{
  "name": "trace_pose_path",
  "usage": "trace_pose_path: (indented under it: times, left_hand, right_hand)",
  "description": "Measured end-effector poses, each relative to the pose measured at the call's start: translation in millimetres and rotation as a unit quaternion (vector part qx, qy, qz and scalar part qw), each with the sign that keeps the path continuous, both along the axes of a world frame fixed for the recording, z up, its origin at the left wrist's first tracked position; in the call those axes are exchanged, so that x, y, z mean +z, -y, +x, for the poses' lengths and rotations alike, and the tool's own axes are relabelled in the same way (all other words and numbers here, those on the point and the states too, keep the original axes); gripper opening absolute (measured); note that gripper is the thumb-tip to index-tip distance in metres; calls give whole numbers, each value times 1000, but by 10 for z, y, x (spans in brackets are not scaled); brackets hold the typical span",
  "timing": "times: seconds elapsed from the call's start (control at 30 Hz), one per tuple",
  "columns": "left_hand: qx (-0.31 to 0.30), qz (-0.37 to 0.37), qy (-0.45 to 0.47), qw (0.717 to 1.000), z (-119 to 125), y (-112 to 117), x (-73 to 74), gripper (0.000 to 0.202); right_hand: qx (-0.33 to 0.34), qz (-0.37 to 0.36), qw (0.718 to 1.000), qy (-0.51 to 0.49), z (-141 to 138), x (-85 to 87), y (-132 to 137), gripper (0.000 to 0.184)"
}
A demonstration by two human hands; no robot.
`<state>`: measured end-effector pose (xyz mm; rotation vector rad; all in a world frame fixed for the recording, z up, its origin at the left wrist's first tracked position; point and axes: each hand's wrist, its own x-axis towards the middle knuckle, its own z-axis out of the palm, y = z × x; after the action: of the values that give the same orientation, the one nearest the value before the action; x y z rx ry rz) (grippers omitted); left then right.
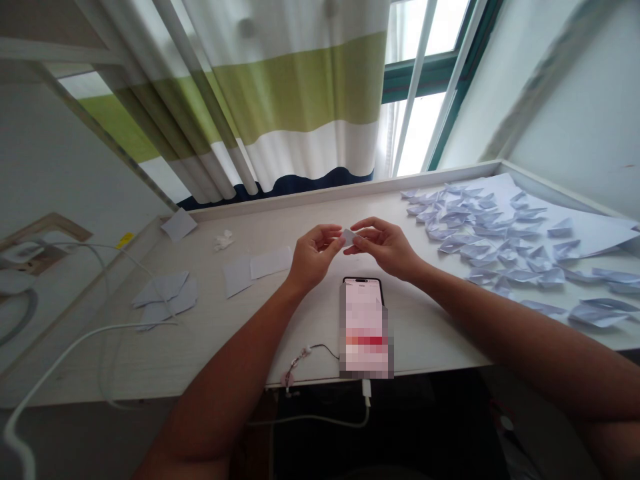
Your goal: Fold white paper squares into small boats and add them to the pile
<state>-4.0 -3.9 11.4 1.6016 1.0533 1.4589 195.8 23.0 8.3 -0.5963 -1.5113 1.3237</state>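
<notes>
Though small, a peaked white paper in the pinch of left hand and right hand.

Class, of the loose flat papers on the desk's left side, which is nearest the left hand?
The pale sheet directly beside the left hand; the other papers there lie farther left.

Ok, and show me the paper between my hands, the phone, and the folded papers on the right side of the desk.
Held paper (349, 236): head view, on its exposed face.
Phone (365, 325): head view, mid-screen, in the blurred-out area.
Folded papers (500, 253): head view, near the middle of the spread.
</notes>
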Motion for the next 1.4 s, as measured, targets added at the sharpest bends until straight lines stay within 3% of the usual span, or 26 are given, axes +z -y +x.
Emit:
trace_pose_path:
  times: [0.1, 0.47, 0.77, 1.03, 1.2, 1.4]
  left_hand:
    - [1, -28, 30, 999, -2, -45, -35, 36]
    - [-2, -32, 60, 998, 13, -17, 16, 36]
    - [7, -103, 98, 990, -28, -43, 28, 48]
    - [-40, -103, 27, 994, -48, 3, 57, 39]
    - [-14, -103, -7, 995, -65, -8, 54, 20]
    - [62, 9, -113, 992, -33, 10, 49, 19]
  right_hand:
    - [6, -8, 1000, -1, -14, -9, 13, 48]
    - [-16, 2, 1000, 21, -2, -5, -6, 51]
    - [-36, -23, 999, 4, 0, -24, -23, 49]
    - [-72, -41, 997, -9, 24, -7, -52, 54]
    - [-59, -31, 998, 0, -1, 2, -21, 52]
    - [-63, -30, 997, 14, -1, 20, 1, 54]
